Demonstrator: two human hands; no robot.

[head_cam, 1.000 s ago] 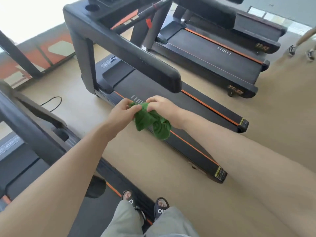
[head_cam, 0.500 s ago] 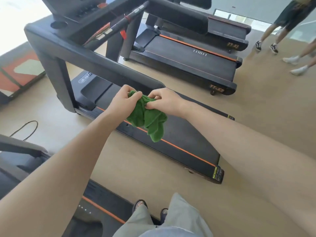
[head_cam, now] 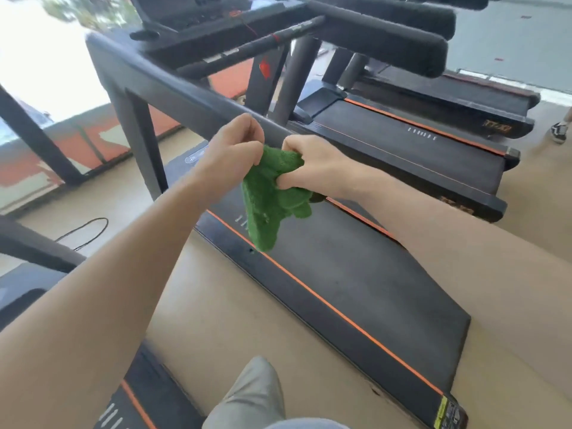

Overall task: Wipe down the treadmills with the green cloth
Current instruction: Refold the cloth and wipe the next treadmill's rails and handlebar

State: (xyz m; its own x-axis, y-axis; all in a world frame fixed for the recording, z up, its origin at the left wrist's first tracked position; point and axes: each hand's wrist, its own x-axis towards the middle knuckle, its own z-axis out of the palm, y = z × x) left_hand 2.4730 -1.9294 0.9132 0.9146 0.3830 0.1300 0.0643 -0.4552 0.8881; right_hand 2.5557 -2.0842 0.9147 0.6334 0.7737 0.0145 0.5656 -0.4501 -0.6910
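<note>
Above the treadmill (head_cam: 356, 280) (black, orange-striped), left hand (head_cam: 229, 156) and right hand (head_cam: 312, 164) pinch green cloth (head_cam: 272, 199)

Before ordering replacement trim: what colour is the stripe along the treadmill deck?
Orange, a thin line along the black treadmill deck; the head view shows it.

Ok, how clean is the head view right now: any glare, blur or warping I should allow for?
Head view: the window area at upper left is blown out to white; the console and far treadmill are smeared by motion blur; wide-angle warping stretches both forearms at the edges. The green cloth, pinched by the left hand and right hand, is sharp enough to read.
</note>
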